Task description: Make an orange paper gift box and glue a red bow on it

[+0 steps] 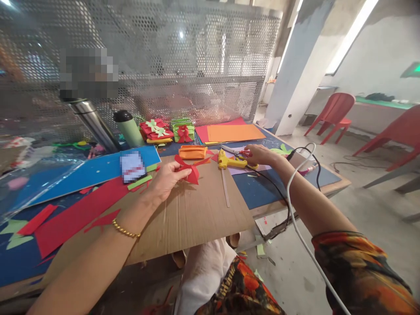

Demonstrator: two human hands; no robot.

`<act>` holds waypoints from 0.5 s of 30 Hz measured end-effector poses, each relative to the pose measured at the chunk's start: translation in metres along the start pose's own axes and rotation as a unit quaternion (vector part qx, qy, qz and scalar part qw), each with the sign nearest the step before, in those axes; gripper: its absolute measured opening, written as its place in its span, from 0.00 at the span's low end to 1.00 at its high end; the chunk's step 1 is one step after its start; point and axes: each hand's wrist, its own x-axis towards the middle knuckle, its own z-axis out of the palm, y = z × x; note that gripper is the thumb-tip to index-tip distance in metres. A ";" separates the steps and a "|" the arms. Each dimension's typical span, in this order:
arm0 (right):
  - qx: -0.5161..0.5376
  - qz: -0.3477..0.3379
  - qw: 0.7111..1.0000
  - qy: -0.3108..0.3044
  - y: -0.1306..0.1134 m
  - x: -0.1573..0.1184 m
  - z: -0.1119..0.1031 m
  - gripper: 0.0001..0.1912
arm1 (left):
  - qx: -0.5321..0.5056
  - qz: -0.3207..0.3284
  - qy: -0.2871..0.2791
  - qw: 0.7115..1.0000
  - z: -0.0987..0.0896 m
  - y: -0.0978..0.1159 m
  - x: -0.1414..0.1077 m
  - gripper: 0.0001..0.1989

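Observation:
My left hand (pixel 169 177) pinches a red folded paper piece (pixel 193 175) above the brown cardboard (pixel 197 214). Just behind that piece lies an orange paper roll (pixel 193 152). My right hand (pixel 259 156) reaches over the table, its fingers closed at the red handles of the scissors (pixel 231 150), which lie by a lilac paper sheet. Between my hands is a yellow glue gun (pixel 231 162) with a black cable. A thin pale strip (pixel 225 188) lies on the cardboard in front of the glue gun.
Red and orange sheets (pixel 234 132), a green paper box (pixel 183 131), a green bottle (pixel 129 129) and a steel flask (pixel 95 124) stand or lie at the back. Red paper (pixel 82 210) lies left. A white cable (pixel 290 205) hangs across my right forearm.

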 end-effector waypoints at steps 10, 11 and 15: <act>0.046 0.033 0.990 0.126 0.010 -0.001 -0.029 0.31 | -0.068 -0.045 -0.010 0.997 -0.003 -0.008 0.008 0.07; 0.072 0.037 0.987 0.141 0.007 -0.004 -0.033 0.32 | -0.078 -0.055 -0.009 0.995 -0.003 -0.008 0.009 0.07; 0.481 0.000 0.859 0.176 -0.025 -0.022 -0.042 0.33 | -0.100 -0.062 0.007 0.993 -0.005 -0.005 0.014 0.06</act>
